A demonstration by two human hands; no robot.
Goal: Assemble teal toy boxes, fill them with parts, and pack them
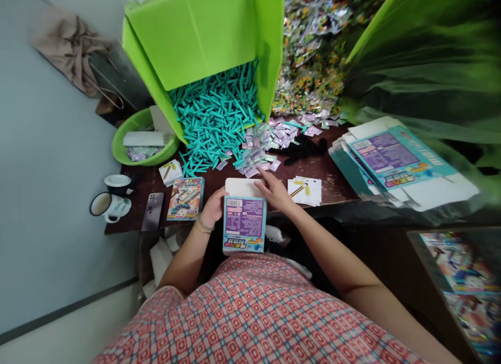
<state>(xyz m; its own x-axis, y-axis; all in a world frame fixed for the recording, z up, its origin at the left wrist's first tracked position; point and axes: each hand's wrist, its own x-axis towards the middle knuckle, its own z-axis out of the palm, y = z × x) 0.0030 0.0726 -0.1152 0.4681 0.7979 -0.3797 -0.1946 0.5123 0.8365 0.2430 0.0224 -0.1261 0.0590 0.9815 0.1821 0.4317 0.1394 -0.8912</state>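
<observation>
While print-up, box (245, 226) in L grip (214, 206).

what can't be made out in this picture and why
All in the head view:
- Inside of the held box: hidden by its own walls.
- Its smallest print: too small and blurred.
- Part of the left hand: behind the box.
- Screen of the phone: it lies face down.
- Floor of the bin: covered by teal sticks.
- Colourful prints, lower right: cut off by the right edge.

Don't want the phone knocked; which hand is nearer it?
Left: the left hand holds the box on the side toward the phone; the right hand is at the opposite side.
</observation>
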